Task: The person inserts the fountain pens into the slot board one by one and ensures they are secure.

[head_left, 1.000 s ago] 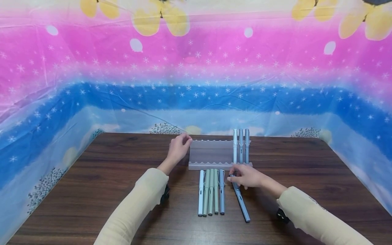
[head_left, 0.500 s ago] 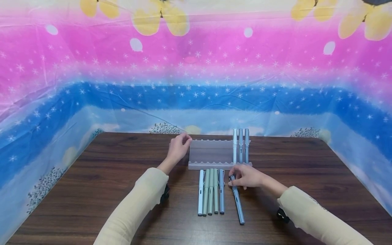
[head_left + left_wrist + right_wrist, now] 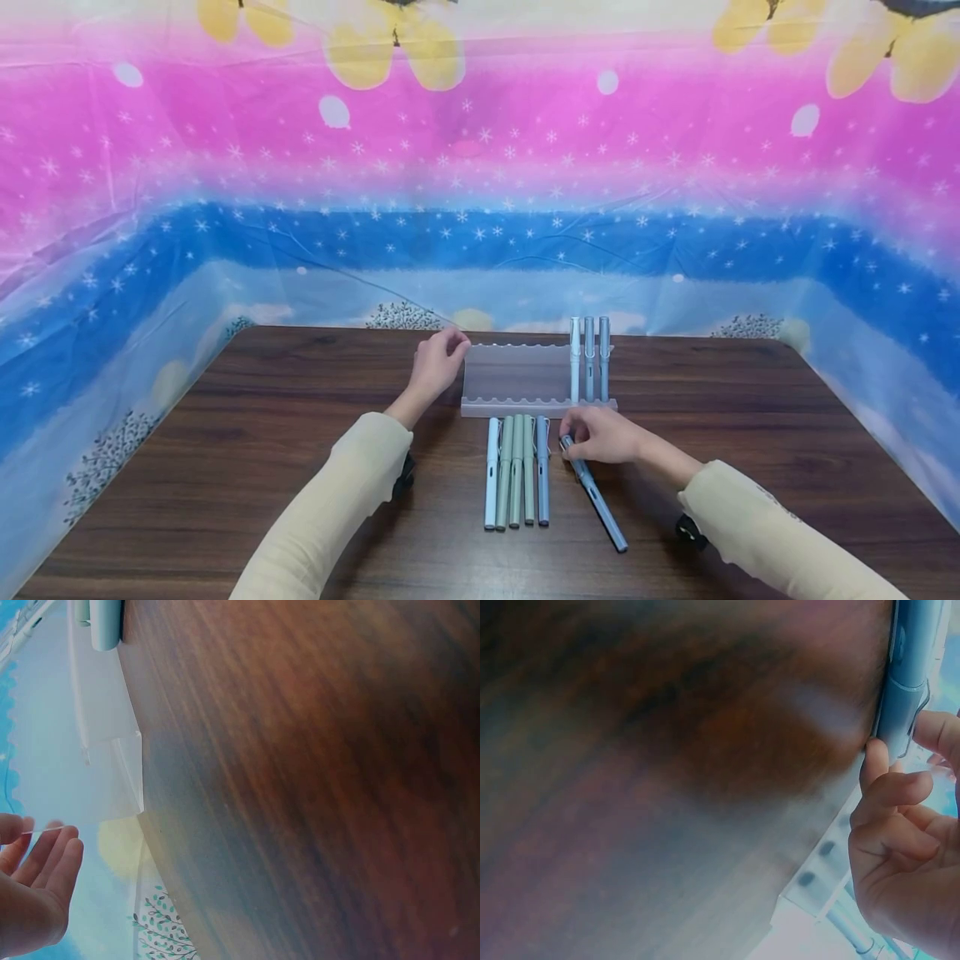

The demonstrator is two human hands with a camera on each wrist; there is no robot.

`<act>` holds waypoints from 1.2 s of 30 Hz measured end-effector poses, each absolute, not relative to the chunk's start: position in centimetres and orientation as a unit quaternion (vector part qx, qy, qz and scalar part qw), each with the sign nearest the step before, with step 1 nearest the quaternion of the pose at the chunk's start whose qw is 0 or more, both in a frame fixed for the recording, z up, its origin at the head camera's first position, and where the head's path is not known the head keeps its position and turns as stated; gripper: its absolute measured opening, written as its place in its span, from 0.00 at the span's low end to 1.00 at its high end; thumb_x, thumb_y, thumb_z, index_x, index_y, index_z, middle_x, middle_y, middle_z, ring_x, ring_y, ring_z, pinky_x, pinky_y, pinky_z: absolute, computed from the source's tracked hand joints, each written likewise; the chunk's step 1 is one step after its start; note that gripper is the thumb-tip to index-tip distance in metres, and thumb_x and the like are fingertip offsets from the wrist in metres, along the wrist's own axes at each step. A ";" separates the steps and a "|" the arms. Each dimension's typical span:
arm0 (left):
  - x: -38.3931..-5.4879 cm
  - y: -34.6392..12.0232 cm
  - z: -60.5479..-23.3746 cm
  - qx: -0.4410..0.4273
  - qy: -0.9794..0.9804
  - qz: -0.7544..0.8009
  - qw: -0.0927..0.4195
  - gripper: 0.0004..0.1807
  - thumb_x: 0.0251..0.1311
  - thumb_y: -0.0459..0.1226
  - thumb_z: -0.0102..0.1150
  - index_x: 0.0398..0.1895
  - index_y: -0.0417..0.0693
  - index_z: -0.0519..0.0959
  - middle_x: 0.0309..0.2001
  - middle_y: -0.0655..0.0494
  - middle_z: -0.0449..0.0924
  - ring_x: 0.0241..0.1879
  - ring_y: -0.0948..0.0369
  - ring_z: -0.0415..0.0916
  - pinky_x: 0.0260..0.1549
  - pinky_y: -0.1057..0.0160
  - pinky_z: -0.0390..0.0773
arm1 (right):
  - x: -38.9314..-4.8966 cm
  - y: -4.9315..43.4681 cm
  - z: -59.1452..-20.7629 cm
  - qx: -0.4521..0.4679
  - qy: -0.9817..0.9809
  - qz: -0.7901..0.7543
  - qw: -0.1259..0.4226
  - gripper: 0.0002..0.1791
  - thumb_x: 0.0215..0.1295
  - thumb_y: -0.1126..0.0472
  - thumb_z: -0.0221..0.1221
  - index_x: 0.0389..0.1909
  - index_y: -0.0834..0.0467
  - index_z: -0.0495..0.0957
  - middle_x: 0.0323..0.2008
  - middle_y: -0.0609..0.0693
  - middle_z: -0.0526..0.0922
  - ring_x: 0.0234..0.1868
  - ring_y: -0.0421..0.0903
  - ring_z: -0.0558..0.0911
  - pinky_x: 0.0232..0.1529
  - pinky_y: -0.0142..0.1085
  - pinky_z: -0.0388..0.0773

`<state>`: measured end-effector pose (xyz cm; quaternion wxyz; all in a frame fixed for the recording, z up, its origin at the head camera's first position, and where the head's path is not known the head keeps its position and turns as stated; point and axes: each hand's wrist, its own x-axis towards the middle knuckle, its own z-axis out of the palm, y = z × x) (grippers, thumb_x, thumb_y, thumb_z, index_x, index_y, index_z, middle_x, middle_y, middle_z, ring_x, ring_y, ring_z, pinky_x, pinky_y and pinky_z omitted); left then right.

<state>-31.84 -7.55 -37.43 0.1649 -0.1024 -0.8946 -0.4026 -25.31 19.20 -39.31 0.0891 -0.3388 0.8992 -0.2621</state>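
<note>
The blue pen's [image 3: 600, 504] near end had swung toward the tabletop's [image 3: 750, 417] right edge since the earlier frame, its cap pinched by the right hand [image 3: 603, 435]; only the right wrist view showed its clip [image 3: 924, 705] clearly. Toward the far edge, the left hand [image 3: 435, 367] pinched the translucent rack [image 3: 517, 375], plainest in the left wrist view.

bright head view — blurrier, hazy wrists' views

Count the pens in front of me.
9: three pens standing in the rack, five pens side by side on the table, one pen in the right hand. None seems hidden.
</note>
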 end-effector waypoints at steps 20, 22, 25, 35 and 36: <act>-31.8 -7.5 -37.5 -0.102 -0.894 -0.404 0.166 0.06 0.59 0.37 0.51 0.33 0.44 0.76 0.35 0.52 0.79 0.38 0.56 0.74 0.41 0.57 0.68 | -26.2 20.4 -36.3 -0.320 0.836 -0.421 0.148 0.14 0.59 0.67 0.54 0.44 0.67 0.66 0.29 0.56 0.74 0.19 0.55 0.69 0.17 0.40 0.68; -31.8 -7.5 -37.5 -0.103 -0.894 -0.404 0.166 0.06 0.60 0.37 0.51 0.34 0.44 0.76 0.36 0.52 0.79 0.38 0.56 0.74 0.41 0.56 0.68 | -25.9 20.3 -35.3 -0.316 0.839 -0.422 0.132 0.14 0.59 0.67 0.55 0.44 0.66 0.67 0.30 0.56 0.74 0.20 0.58 0.69 0.18 0.42 0.69; -31.8 -7.5 -37.4 -0.103 -0.894 -0.403 0.165 0.07 0.60 0.37 0.51 0.34 0.44 0.76 0.36 0.52 0.79 0.38 0.56 0.74 0.41 0.56 0.68 | -25.9 20.4 -34.5 -0.303 0.847 -0.425 0.103 0.14 0.58 0.65 0.56 0.44 0.62 0.67 0.31 0.56 0.74 0.24 0.56 0.72 0.21 0.42 0.71; -31.8 -7.6 -37.4 -0.101 -0.895 -0.402 0.164 0.06 0.60 0.37 0.51 0.33 0.45 0.76 0.34 0.53 0.78 0.36 0.57 0.74 0.39 0.57 0.69 | -26.4 20.2 -32.2 -0.300 0.855 -0.422 0.021 0.14 0.58 0.67 0.56 0.44 0.63 0.67 0.31 0.56 0.74 0.18 0.48 0.69 0.16 0.35 0.66; -31.8 -7.6 -37.4 -0.101 -0.895 -0.402 0.164 0.06 0.60 0.37 0.51 0.33 0.45 0.76 0.34 0.53 0.78 0.35 0.57 0.74 0.39 0.57 0.69 | -26.5 20.1 -32.0 -0.299 0.856 -0.422 0.016 0.14 0.58 0.67 0.56 0.44 0.63 0.67 0.30 0.56 0.74 0.17 0.47 0.69 0.16 0.34 0.66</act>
